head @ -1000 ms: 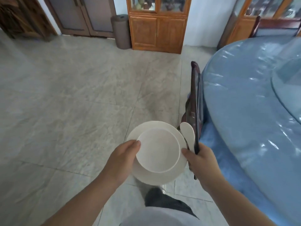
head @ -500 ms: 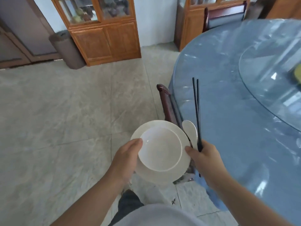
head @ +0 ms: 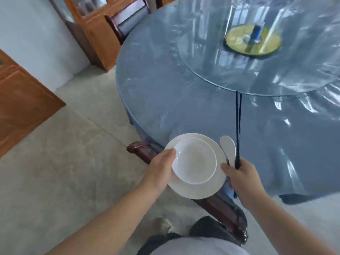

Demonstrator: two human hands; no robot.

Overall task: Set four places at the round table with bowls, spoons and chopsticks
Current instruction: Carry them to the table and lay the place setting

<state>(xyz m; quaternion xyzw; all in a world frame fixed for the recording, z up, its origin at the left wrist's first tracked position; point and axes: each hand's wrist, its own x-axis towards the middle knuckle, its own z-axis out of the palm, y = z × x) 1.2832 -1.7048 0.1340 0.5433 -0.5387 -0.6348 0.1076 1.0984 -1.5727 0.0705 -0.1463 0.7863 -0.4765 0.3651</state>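
A white bowl [head: 196, 161] sits on a larger white plate [head: 197, 190], held level at the near edge of the round table [head: 184, 100]. My left hand [head: 161, 166] grips the left rim, thumb on the bowl's edge. My right hand [head: 239, 173] supports the plate's right side and also clasps a white spoon [head: 229, 149] and a pair of dark chopsticks [head: 238, 126], which point away over the blue plastic-covered tabletop.
A glass turntable [head: 257, 61] with a yellow-green base and a blue item sits mid-table. A dark wooden chair [head: 217, 205] is tucked under the table just below the plate. Another chair [head: 128, 21] and wooden cabinets [head: 24, 107] stand at the back and left.
The view has swung right, so the table now fills the frame. Both hands with the bowl, plate, spoon and chopsticks have come up to the table's edge.
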